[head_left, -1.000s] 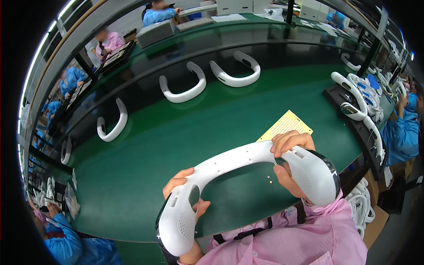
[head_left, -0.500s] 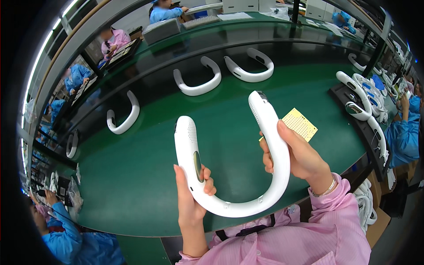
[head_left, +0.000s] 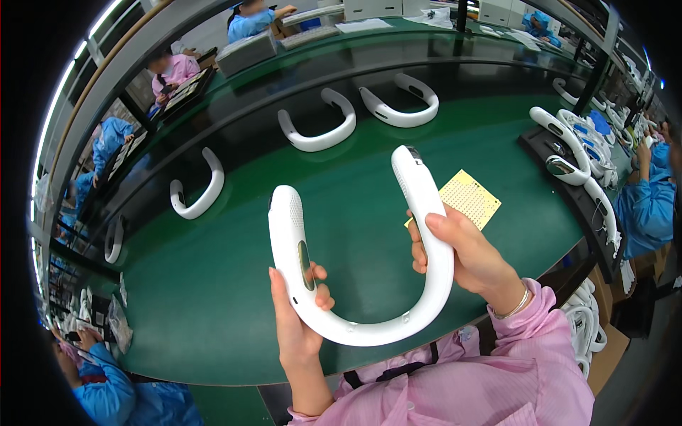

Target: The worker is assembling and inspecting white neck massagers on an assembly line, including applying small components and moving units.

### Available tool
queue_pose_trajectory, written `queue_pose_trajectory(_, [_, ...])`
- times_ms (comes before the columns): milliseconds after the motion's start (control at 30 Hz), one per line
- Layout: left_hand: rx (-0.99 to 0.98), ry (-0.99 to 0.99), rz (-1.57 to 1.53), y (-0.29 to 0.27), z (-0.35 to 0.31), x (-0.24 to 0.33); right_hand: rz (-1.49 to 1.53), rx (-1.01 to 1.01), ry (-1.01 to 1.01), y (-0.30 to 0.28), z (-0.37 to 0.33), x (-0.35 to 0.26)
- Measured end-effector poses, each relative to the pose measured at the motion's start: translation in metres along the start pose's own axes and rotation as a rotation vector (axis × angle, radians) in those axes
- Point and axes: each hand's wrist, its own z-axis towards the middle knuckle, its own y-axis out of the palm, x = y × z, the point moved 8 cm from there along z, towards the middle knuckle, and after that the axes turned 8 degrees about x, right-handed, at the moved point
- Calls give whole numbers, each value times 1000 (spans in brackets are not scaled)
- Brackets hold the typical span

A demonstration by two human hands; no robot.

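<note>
A white U-shaped neck fan is held up over the green table, its two ends pointing away from me. My left hand is closed round its left arm, the thumb along the outer side and fingertips showing inside the U, near a shiny oval panel. My right hand grips the right arm, thumb lying on top and fingers curled beneath. Small perforations show near both tips. Just beyond my right hand, a yellow sheet with rows of small marks lies on the table, partly hidden by the hand.
Several more neck fans stand along the far side of the green table. On the right, a black tray carries white neck fans and parts. White pieces sit below the table's right edge. Co-workers in blue and pink sit around.
My right hand has slid slightly down the fan's right arm, its thumb now further over the top. The whole view has shifted a little; both hands still hold the fan.
</note>
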Motion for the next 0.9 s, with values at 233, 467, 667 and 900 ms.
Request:
queue_pose_trajectory(233, [-169,-48,-201,15,9,-3,-746,-371,-837,29,-41,-4])
queue_pose_trajectory(467, [-239,37,12,-21,6,9,-1126,-234,-1174,10,-50,1])
queue_pose_trajectory(667, [-353,298,40,12,-8,11,25,34,-76,-34,-7,51])
queue_pose_trajectory(900, [-314,329,39,16,-4,7,-487,287,-570,-47,-8,15])
